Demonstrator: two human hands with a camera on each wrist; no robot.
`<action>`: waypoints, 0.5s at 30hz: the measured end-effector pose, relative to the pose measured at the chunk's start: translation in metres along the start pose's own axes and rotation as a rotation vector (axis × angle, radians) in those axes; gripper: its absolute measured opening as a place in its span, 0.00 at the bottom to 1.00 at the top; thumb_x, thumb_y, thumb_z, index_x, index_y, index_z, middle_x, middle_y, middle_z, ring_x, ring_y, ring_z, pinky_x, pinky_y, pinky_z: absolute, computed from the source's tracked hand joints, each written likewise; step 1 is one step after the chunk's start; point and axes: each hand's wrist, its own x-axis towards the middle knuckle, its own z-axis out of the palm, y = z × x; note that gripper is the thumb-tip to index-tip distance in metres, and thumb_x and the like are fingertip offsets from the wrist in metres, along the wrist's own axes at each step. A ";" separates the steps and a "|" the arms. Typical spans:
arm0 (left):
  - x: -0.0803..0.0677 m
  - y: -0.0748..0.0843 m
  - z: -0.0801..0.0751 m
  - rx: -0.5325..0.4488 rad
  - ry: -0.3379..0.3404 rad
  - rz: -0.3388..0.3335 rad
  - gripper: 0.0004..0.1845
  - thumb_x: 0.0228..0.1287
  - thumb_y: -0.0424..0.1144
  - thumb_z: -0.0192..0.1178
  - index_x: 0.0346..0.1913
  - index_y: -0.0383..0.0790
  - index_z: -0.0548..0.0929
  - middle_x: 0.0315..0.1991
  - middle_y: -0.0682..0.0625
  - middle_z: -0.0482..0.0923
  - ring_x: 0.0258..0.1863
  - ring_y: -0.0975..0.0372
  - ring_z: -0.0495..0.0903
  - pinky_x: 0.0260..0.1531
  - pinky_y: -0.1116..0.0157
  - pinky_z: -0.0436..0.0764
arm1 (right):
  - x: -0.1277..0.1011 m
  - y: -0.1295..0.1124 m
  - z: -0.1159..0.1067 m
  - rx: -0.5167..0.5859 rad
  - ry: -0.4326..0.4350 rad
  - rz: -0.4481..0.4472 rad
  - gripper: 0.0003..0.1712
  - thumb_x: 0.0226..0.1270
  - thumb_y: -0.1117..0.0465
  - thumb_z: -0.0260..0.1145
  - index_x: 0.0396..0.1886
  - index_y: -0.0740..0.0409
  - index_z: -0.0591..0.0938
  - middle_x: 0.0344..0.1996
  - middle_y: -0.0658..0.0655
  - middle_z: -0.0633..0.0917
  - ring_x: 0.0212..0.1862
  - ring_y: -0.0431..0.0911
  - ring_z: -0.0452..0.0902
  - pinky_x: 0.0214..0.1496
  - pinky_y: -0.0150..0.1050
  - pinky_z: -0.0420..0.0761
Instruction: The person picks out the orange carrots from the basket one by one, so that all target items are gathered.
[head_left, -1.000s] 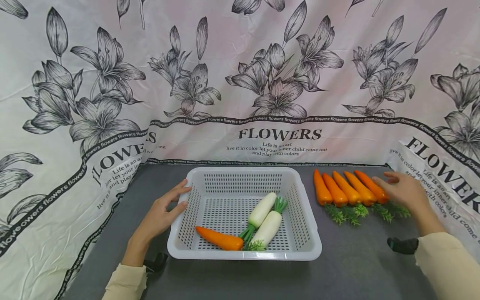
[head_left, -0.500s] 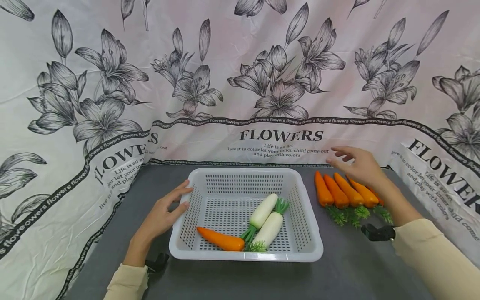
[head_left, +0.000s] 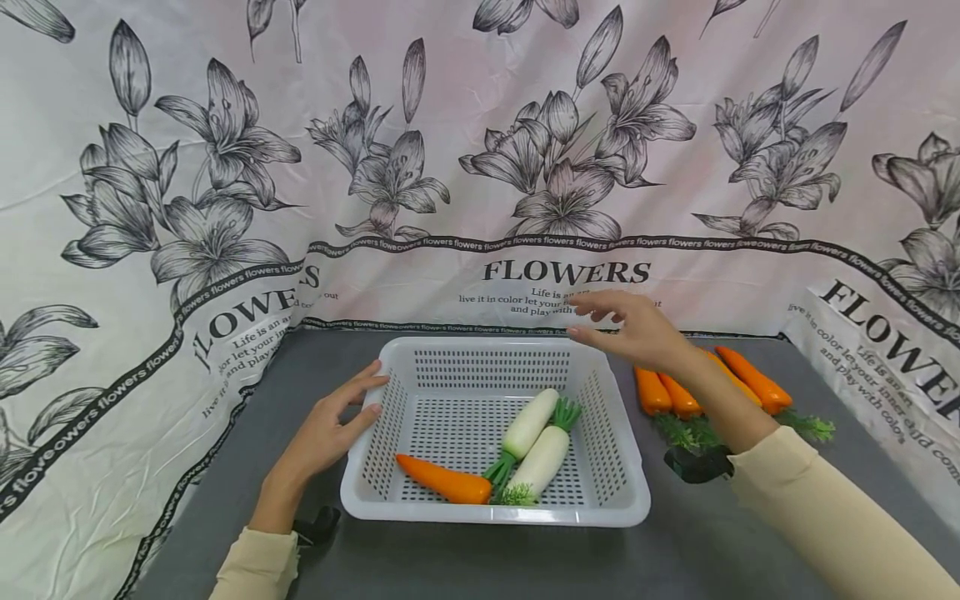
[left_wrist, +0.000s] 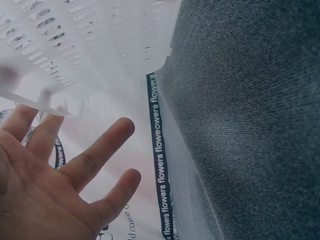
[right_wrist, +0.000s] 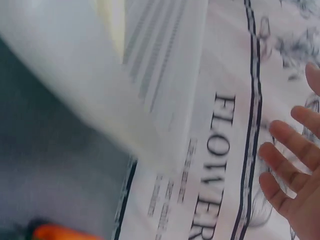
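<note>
A white perforated plastic basket (head_left: 495, 512) stands on the table in the head view. In it lie an orange carrot (head_left: 442, 481) and two white radishes with green tops, one (head_left: 531, 423) partly beside the other (head_left: 542, 460). My left hand (head_left: 330, 429) touches the basket's left rim, its fingers extended; the left wrist view shows fingertips at the rim (left_wrist: 37, 105). Above the basket's back right corner, my right hand (head_left: 633, 329) hovers with relaxed, spread fingers and holds nothing. Right of the basket several carrots (head_left: 753, 379) lie in a row, partly hidden by my right forearm.
The dark grey table (head_left: 480, 558) runs back to a white curtain (head_left: 405, 292) printed with flowers and lettering, which also encloses both sides. A black strap piece (head_left: 697, 464) sits at my right wrist, another (head_left: 318, 527) at my left.
My right hand has moved left from the rightmost carrot, over the row, to the basket's back right corner. The left hand stays on the rim.
</note>
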 end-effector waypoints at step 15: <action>0.000 -0.001 0.000 -0.006 -0.007 -0.003 0.24 0.70 0.47 0.56 0.68 0.55 0.70 0.76 0.58 0.53 0.55 0.53 0.76 0.47 0.51 0.78 | 0.031 -0.039 0.070 0.164 -0.393 -0.197 0.31 0.61 0.46 0.69 0.64 0.44 0.75 0.56 0.47 0.83 0.55 0.49 0.78 0.58 0.50 0.77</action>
